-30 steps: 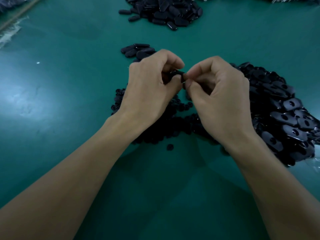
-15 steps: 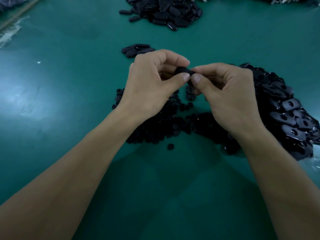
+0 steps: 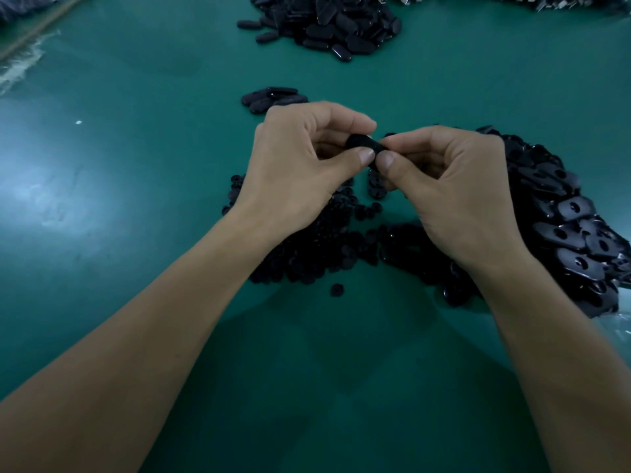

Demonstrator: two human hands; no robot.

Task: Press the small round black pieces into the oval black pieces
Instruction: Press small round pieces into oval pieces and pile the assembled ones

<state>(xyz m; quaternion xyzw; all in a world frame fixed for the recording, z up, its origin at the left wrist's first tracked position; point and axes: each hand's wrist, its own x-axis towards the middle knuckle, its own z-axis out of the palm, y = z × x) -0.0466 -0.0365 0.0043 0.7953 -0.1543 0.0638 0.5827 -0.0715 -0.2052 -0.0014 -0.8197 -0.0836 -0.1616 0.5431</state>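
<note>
My left hand [image 3: 297, 165] and my right hand [image 3: 454, 192] meet above the green table, both pinching one oval black piece [image 3: 363, 145] between thumbs and forefingers. Whether a small round piece sits in it is hidden by my fingers. Under my hands lies a heap of small round black pieces [image 3: 317, 247], with one stray round piece [image 3: 337, 289] in front of it. A large heap of oval black pieces with holes [image 3: 566, 230] lies to the right, partly behind my right hand.
A small group of oval pieces [image 3: 269, 97] lies just beyond my left hand. A bigger pile of oval pieces [image 3: 334, 25] sits at the far edge. Bare green table [image 3: 119, 186] stretches to the left and in front of me.
My right hand has shifted slightly right and down, and both thumbs have come together under the oval piece. The heaps have not moved.
</note>
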